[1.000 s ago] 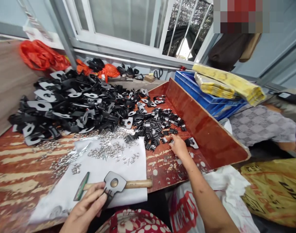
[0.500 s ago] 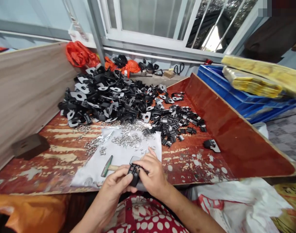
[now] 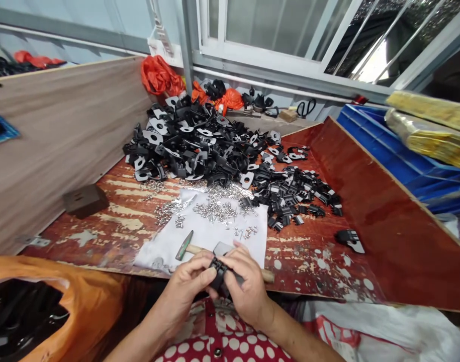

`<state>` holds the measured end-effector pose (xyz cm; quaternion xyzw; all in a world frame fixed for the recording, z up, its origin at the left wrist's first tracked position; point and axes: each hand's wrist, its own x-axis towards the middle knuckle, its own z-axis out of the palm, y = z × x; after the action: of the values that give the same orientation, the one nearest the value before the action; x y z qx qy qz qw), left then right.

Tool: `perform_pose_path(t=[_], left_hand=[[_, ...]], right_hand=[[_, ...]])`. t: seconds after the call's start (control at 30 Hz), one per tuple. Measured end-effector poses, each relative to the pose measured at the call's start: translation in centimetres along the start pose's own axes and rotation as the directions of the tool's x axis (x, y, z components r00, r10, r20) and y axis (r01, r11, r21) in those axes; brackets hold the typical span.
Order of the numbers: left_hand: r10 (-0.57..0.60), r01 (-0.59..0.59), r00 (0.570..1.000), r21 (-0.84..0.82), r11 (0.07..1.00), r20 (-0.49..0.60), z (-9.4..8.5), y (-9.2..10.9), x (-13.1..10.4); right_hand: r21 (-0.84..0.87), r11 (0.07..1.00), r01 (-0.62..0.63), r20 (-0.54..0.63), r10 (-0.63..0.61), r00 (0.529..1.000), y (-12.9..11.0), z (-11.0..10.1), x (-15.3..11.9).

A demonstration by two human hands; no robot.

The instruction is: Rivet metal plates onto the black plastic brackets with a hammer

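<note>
i have the fingers of my left hand (image 3: 184, 279) pinched around a black part (image 3: 221, 268), and those of my right hand (image 3: 250, 286) grasping its other side; together they partly hide it, at the near edge of the worn red table (image 3: 127, 207). behind them a green-headed hammer (image 3: 184, 246) lies on a white sheet (image 3: 156, 250). farther back, metal pins (image 3: 213, 211) are scattered; small black clips (image 3: 286, 193) heap to the right, with a bigger pile of black-and-grey pieces (image 3: 199, 143) beyond.
</note>
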<state>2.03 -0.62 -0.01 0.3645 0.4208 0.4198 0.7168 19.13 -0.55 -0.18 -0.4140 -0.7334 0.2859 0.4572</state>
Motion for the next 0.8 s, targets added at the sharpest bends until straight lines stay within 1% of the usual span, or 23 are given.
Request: perform_pose_path(t=[0.1,0.17,0.2,0.23,0.27,0.3,0.33,0.37,0.4,0.43,0.47,0.5,0.53,0.57,0.63,0.7,0.73,0.8], left_hand=[[0.051,-0.046,0.997,0.087,0.995,-0.051,-0.9,-0.1,0.0],[0.055,-0.043,0.996,0.166,0.985,-0.066,-1.6,-0.1,0.0],[0.057,-0.040,0.995,0.206,0.978,-0.077,-1.9,-0.1,0.0],[0.063,-0.038,0.993,0.239,0.970,-0.096,-2.2,-0.2,0.0],[0.068,-0.035,0.991,0.262,0.965,-0.118,-2.4,-0.2,0.0],[0.071,-0.030,0.988,0.272,0.962,-0.140,-2.6,-0.2,-0.1],[0.074,-0.028,0.984,0.271,0.962,-0.160,-2.7,-0.3,-0.1],[0.073,-0.025,0.982,0.260,0.965,-0.176,-2.6,-0.3,-0.2],[0.066,-0.020,0.981,0.246,0.969,-0.182,-2.5,-0.2,-0.2],[0.057,-0.013,0.982,0.234,0.972,-0.181,-2.3,-0.2,-0.3],[0.051,-0.010,0.982,0.225,0.974,-0.181,-2.1,-0.1,-0.3],[0.048,-0.007,0.983,0.222,0.975,-0.179,-1.8,-0.1,-0.3],[0.046,-0.006,0.983,0.226,0.974,-0.175,-1.5,0.0,-0.3],[0.045,-0.004,0.984,0.237,0.972,-0.170,-1.3,0.0,-0.2],[0.070,-0.024,0.986,0.286,0.958,-0.152,-0.9,0.1,0.0],[0.143,-0.086,0.982,0.378,0.922,-0.126,-0.7,0.0,0.3],[0.194,-0.129,0.975,0.432,0.893,-0.109,-0.6,0.0,0.4],[0.277,-0.205,0.959,0.515,0.832,-0.065,-0.6,-0.1,0.5]], right_hand=[[0.105,0.986,-0.131,0.120,0.119,0.986,-0.4,-0.2,-0.1],[0.104,0.979,-0.174,0.259,0.142,0.955,0.0,-0.9,0.4],[0.062,0.981,-0.183,0.305,0.156,0.939,0.4,-1.3,0.8],[-0.020,0.984,-0.177,0.308,0.174,0.935,1.0,-1.7,1.3],[-0.147,0.976,-0.163,0.264,0.198,0.944,1.7,-2.2,1.9],[-0.308,0.939,-0.152,0.186,0.216,0.958,2.5,-2.6,2.6],[-0.475,0.868,-0.142,0.103,0.215,0.971,3.4,-2.9,3.4],[-0.618,0.776,-0.124,0.053,0.199,0.979,4.2,-3.1,4.1],[-0.723,0.685,-0.086,0.053,0.180,0.982,4.9,-3.1,4.7],[-0.789,0.614,-0.032,0.088,0.164,0.982,5.4,-3.1,5.2],[-0.820,0.572,0.028,0.135,0.145,0.980,5.8,-3.0,5.6],[-0.826,0.557,0.084,0.179,0.118,0.977,5.9,-2.9,5.8],[-0.815,0.566,0.126,0.211,0.088,0.974,5.8,-2.9,5.8],[-0.788,0.595,0.156,0.236,0.058,0.970,5.3,-2.9,5.6],[-0.692,0.689,0.216,0.292,-0.006,0.956,3.6,-3.1,4.9],[-0.568,0.768,0.296,0.387,-0.068,0.920,1.1,-3.5,4.0],[-0.523,0.785,0.333,0.438,-0.087,0.894,-0.2,-3.7,3.6],[-0.479,0.790,0.384,0.518,-0.099,0.850,-2.3,-3.9,2.8]])
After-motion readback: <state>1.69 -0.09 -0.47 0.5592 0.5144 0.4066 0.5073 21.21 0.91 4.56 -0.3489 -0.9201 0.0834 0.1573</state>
